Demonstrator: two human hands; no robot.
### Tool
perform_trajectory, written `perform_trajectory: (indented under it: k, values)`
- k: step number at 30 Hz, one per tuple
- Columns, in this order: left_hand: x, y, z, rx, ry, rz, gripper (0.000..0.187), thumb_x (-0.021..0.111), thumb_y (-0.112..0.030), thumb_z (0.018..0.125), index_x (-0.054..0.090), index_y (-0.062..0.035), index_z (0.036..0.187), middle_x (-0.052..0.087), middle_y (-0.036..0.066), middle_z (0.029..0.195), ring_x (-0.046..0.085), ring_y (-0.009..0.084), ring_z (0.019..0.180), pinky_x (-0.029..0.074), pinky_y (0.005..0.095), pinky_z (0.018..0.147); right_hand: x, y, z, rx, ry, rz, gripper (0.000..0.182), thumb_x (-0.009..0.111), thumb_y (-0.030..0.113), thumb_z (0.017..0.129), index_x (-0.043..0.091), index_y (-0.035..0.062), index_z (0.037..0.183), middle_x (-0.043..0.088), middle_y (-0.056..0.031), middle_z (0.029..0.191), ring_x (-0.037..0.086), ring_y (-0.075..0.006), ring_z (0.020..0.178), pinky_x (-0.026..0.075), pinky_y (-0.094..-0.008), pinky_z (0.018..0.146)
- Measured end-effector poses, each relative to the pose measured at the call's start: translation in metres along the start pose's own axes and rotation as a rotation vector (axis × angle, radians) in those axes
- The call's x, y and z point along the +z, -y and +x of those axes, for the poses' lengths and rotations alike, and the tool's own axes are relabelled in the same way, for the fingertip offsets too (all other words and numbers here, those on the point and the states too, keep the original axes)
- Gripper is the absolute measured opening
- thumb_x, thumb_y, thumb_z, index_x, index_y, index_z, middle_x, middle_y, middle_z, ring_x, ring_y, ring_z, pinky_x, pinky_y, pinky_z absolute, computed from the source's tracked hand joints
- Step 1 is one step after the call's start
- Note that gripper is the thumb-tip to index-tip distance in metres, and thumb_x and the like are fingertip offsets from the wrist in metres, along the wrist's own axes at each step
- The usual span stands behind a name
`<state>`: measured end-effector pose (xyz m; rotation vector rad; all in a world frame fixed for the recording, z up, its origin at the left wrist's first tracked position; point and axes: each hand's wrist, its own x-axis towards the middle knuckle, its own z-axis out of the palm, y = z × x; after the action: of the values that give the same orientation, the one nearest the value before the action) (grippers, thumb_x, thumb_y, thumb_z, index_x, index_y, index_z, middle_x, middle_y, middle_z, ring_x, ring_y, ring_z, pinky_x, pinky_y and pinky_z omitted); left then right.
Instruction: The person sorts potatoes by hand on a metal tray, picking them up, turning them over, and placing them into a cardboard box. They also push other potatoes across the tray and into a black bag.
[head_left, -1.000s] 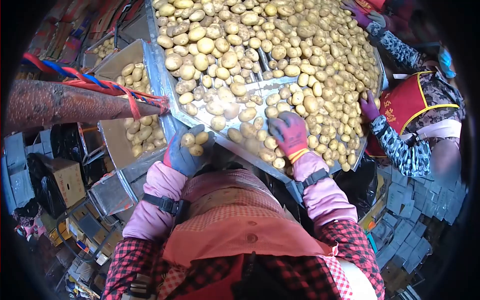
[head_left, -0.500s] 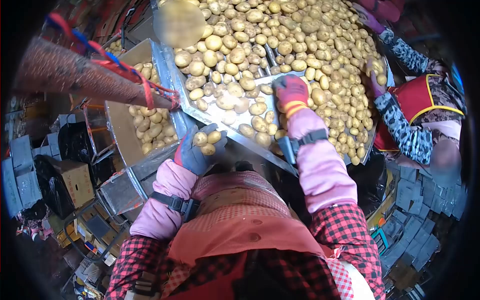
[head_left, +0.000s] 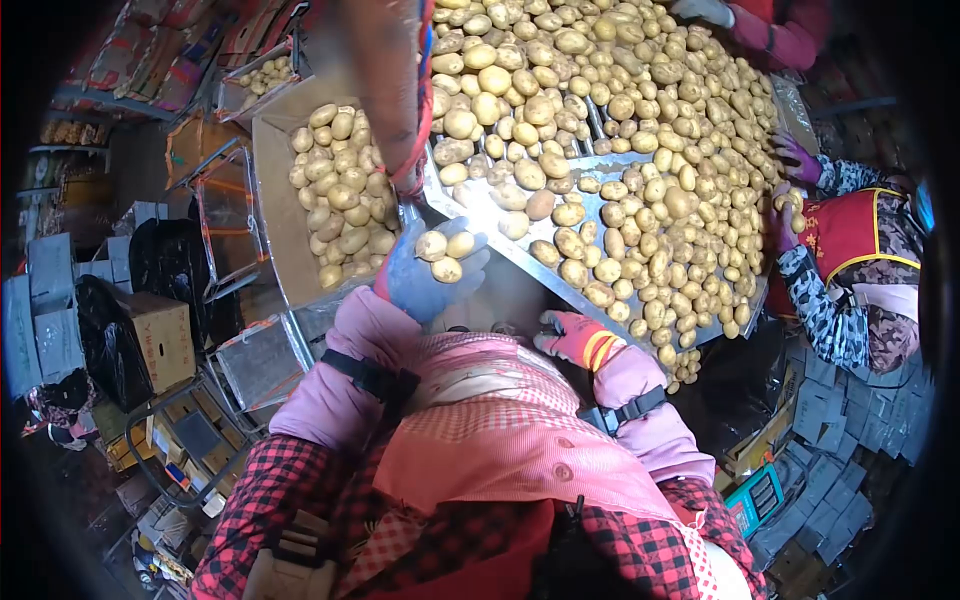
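Observation:
My left hand (head_left: 408, 275), in a grey-blue glove, is turned palm up and cradles three potatoes (head_left: 445, 268). It hovers between the metal sorting table's corner and a cardboard box. My right hand (head_left: 575, 338), in a red and grey glove with a yellow cuff band, is just in front of the sorting table's metal edge (head_left: 540, 272). Its fingers point left, slightly bent and apart, with nothing visible in them. Many loose potatoes (head_left: 670, 200) cover the table beyond both hands.
The cardboard box (head_left: 275, 200) on the left contains potatoes. A rusty post (head_left: 385, 90) rises at the table's left corner. At the right, a co-worker's gloved hand (head_left: 788, 215) holds potatoes; another person's hand (head_left: 705, 12) is at the far edge. Flattened cartons (head_left: 820, 500) lie lower right.
My right hand has drawn back from among the potatoes to in front of the table edge. My left hand still holds its potatoes. The view has shifted left.

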<state>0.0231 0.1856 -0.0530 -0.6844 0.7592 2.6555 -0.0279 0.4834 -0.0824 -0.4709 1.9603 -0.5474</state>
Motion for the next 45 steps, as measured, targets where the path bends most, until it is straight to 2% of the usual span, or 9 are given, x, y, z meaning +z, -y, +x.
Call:
perform_trajectory:
  k: [4, 6, 10, 19, 22, 29, 34, 36, 45]
  values:
    - [-0.045, 0.002, 0.007, -0.209, 0.271, -0.763, 0.062, 0.041, -0.048, 0.101, 0.035, -0.0067, 0.148, 0.043, 0.022, 0.146, 0.047, 0.0372, 0.128, 0.034, 0.0483, 0.111, -0.036, 0.049, 0.001, 0.032, -0.148, 0.446, 0.056, 0.070, 0.044, 0.083, 0.059, 0.0126, 0.128, 0.065, -0.0141, 0.118, 0.063, -0.0298, 0.101, 0.048, -0.0433, 0.089]
    - [-0.049, 0.004, 0.002, -0.018, 0.174, -0.273, 0.063, 0.041, -0.049, 0.101, 0.036, -0.0071, 0.147, 0.043, 0.023, 0.146, 0.047, 0.0373, 0.128, 0.034, 0.0477, 0.111, -0.041, 0.056, 0.042, -0.271, -0.745, -0.075, 0.048, 0.071, 0.036, 0.080, 0.062, 0.0144, 0.121, 0.065, -0.0092, 0.111, 0.061, -0.0280, 0.102, 0.048, -0.0421, 0.088]
    - [-0.038, -0.009, -0.022, -0.062, 0.118, -0.427, 0.063, 0.039, -0.049, 0.101, 0.037, -0.0072, 0.147, 0.042, 0.024, 0.147, 0.045, 0.0371, 0.130, 0.036, 0.0471, 0.110, -0.069, 0.113, 0.130, -0.505, -1.019, -0.689, 0.037, 0.066, 0.027, 0.079, 0.063, 0.0181, 0.115, 0.062, -0.0064, 0.112, 0.054, -0.0286, 0.112, 0.038, -0.0442, 0.099]
    - [-0.052, -0.028, -0.051, -0.118, 0.113, -0.773, 0.054, 0.034, -0.040, 0.102, 0.041, -0.0071, 0.144, 0.041, 0.015, 0.150, 0.039, 0.0334, 0.138, 0.032, 0.0508, 0.113, -0.095, 0.139, 0.177, -0.139, -0.708, -0.683, 0.042, 0.069, 0.034, 0.082, 0.063, 0.0184, 0.121, 0.066, -0.0083, 0.113, 0.060, -0.0255, 0.110, 0.044, -0.0427, 0.094]
    - [-0.041, -0.030, -0.051, 0.019, 0.044, -0.506, 0.053, 0.034, -0.040, 0.101, 0.042, -0.0070, 0.142, 0.041, 0.015, 0.149, 0.036, 0.0296, 0.140, 0.030, 0.0507, 0.114, -0.072, 0.130, 0.144, -0.526, -0.972, -0.039, 0.042, 0.069, 0.024, 0.083, 0.062, 0.0119, 0.124, 0.066, -0.0122, 0.116, 0.062, -0.0298, 0.109, 0.046, -0.0427, 0.094]
    - [-0.056, -0.018, -0.012, 0.132, 0.331, -0.551, 0.050, 0.036, -0.043, 0.102, 0.049, -0.0064, 0.133, 0.054, 0.014, 0.132, 0.051, 0.0317, 0.124, 0.039, 0.0527, 0.106, -0.020, 0.194, 0.058, -1.160, -0.860, -0.345, 0.049, 0.069, 0.022, 0.079, 0.059, 0.0092, 0.125, 0.059, -0.0123, 0.123, 0.054, -0.0355, 0.117, 0.043, -0.0476, 0.100]
    - [-0.036, -0.037, -0.031, 0.408, 0.125, 0.149, 0.052, 0.050, -0.042, 0.097, 0.050, -0.0015, 0.131, 0.054, 0.017, 0.130, 0.055, 0.0306, 0.119, 0.047, 0.0473, 0.100, -0.032, 0.201, 0.050, -1.036, -0.747, -0.383, 0.048, 0.069, 0.030, 0.083, 0.060, 0.0100, 0.125, 0.058, -0.0131, 0.124, 0.053, -0.0353, 0.119, 0.043, -0.0467, 0.100]
    - [-0.042, -0.036, -0.031, 0.094, 0.039, -0.856, 0.053, 0.053, -0.041, 0.096, 0.050, -0.0002, 0.130, 0.054, 0.018, 0.130, 0.054, 0.0323, 0.120, 0.047, 0.0471, 0.102, -0.037, 0.170, 0.052, -0.899, -0.868, -0.239, 0.049, 0.070, 0.029, 0.083, 0.060, 0.0061, 0.125, 0.060, -0.0180, 0.122, 0.055, -0.0387, 0.116, 0.043, -0.0468, 0.100]
    - [-0.093, -0.092, -0.061, 0.368, -0.005, -0.480, 0.048, 0.058, -0.040, 0.089, 0.050, -0.0078, 0.123, 0.054, 0.012, 0.121, 0.052, 0.0311, 0.112, 0.041, 0.0518, 0.101, 0.004, 0.073, -0.004, -0.468, -0.630, -0.217, 0.039, 0.065, 0.029, 0.086, 0.064, 0.0098, 0.120, 0.065, -0.0154, 0.114, 0.060, -0.0353, 0.107, 0.047, -0.0447, 0.094]
